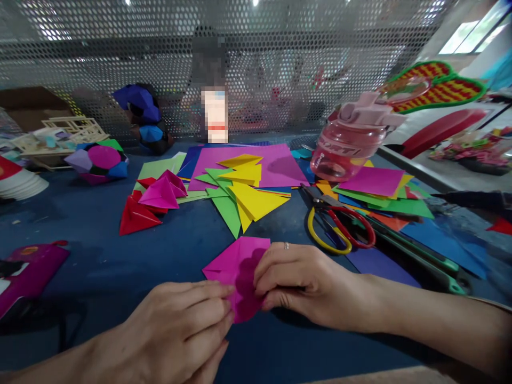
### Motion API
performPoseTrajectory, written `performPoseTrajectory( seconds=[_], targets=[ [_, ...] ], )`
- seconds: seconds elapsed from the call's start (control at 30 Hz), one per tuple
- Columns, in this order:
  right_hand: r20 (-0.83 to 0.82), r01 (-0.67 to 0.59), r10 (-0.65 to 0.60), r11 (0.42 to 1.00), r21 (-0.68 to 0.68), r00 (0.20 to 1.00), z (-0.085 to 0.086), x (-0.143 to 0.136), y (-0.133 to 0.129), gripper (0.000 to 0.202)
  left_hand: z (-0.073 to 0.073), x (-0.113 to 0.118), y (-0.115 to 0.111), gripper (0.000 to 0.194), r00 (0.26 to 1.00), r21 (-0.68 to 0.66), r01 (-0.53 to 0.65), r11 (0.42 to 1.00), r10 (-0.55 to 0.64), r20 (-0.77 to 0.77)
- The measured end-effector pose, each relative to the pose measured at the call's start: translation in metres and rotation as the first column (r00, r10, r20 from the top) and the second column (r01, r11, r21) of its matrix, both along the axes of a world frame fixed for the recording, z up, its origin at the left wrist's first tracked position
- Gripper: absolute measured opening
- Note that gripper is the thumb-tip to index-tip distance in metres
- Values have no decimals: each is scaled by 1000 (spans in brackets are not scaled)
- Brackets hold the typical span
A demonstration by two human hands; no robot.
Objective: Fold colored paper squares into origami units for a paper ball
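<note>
A magenta sheet of paper [244, 261] with folded edges lies between my hands, low in the middle of the view. My left hand [188, 320] has its fingers pressed together on the sheet's lower left edge. At the right edge my right hand [296, 277], with a ring on one finger, pinches the paper between thumb and fingers. Just beyond the sheet are folded yellow pieces [260, 202] and green pieces [227, 209]. Folded red pieces [140, 214] and a folded magenta piece [165, 191] sit to the left.
Scissors [340, 229] and a green-and-black cutter [416, 256] lie at right near stacked coloured paper [372, 184]. Behind them stands a pink bottle [348, 136]. A purple case [36, 272] is at far left, and a perforated screen [280, 69] rises behind the table [100, 256].
</note>
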State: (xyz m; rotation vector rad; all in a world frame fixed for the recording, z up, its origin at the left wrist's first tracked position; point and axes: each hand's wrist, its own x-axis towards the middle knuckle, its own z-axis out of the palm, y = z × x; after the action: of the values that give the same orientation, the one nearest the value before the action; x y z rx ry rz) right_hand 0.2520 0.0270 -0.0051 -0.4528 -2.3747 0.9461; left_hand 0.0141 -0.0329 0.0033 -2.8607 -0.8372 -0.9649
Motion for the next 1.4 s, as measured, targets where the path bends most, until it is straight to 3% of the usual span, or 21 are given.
performPoseTrajectory(
  seconds=[0.13, 0.33, 0.53, 0.8, 0.97, 1.1, 1.2, 1.3, 1.4],
  targets=[
    [32, 184, -182, 979, -82, 983, -1, -10, -4, 7, -7, 0, -7, 19, 998, 0, -55, 998, 55, 17],
    [207, 326, -323, 945, 19, 923, -2, -21, -4, 15, -9, -1, -9, 20, 998, 20, -69, 997, 69, 5],
    [262, 341, -359, 933, 113, 896, -3, -24, -5, 15, -5, 0, -4, 28, 985, 68, -82, 994, 92, -149],
    [289, 314, -345, 938, 147, 893, -4, -25, -4, 15, 2, -5, -2, 28, 987, 27, -96, 995, 98, -129],
    [308, 317, -350, 936, 154, 885, -3, -24, -3, 14, -2, -4, 2, 30, 989, -18, -36, 999, 33, -145],
    [318, 335, -367, 930, 153, 874, -3, -22, -1, 19, -4, -1, 8, 38, 994, 81, 33, 996, -25, -103],
    [326, 360, -394, 919, 162, 859, -3, -20, 0, 25, -3, -1, 9, 39, 974, 67, 65, 996, -49, -222],
    [328, 368, -403, 915, 167, 854, -2, -20, 0, 27, -10, -2, 6, 35, 955, 80, 93, 992, -66, -290],
    [330, 361, -393, 920, 156, 859, -2, -18, 0, 27, -25, -5, 4, 39, 978, 153, 83, 985, -51, -202]
  ],
)
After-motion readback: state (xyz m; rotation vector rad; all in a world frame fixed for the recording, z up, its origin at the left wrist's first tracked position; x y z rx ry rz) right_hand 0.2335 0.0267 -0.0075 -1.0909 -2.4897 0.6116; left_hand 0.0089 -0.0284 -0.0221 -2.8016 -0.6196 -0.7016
